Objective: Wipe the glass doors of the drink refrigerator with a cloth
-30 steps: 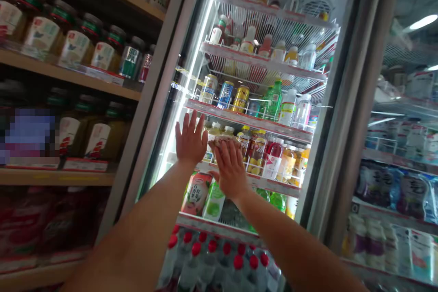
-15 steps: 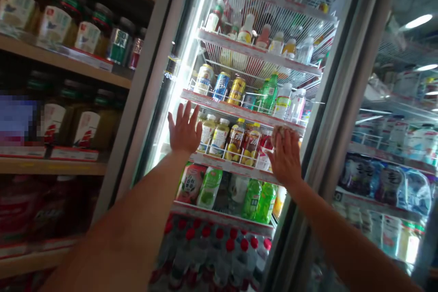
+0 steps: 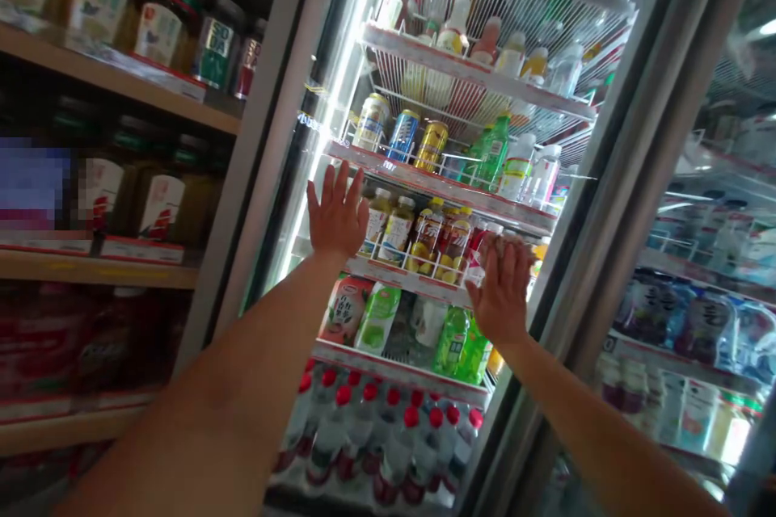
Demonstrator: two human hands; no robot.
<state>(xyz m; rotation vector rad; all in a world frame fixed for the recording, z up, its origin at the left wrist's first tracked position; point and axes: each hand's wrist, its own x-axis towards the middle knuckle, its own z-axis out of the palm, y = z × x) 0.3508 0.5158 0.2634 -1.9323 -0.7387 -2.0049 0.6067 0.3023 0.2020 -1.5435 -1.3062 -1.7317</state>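
My left hand point(image 3: 337, 216) lies flat with spread fingers against the glass door of a lit drinks cooler. Behind it stand bottles with white labels, among them a pale juice bottle point(image 3: 397, 233). My right hand point(image 3: 502, 295) presses a crumpled, light brown cloth point(image 3: 522, 249) to the same glass, further right. Part of the cloth shows above and beside the fingers; the palm covers the remainder. Through the door, green bottles point(image 3: 452, 339) appear just below and left of the right hand.
A metal door frame point(image 3: 612, 202) runs down the right side, with another stocked cooler beyond. To the left, wooden shelves point(image 3: 121, 93) carry jars and bottles. Inside the cooler are cans point(image 3: 403, 136), and red-capped bottles point(image 3: 394, 428) fill the bottom.
My right hand has slid a little down and left across the glass with the cloth. My left hand stays at about the same place on the door. The view has shifted slightly.
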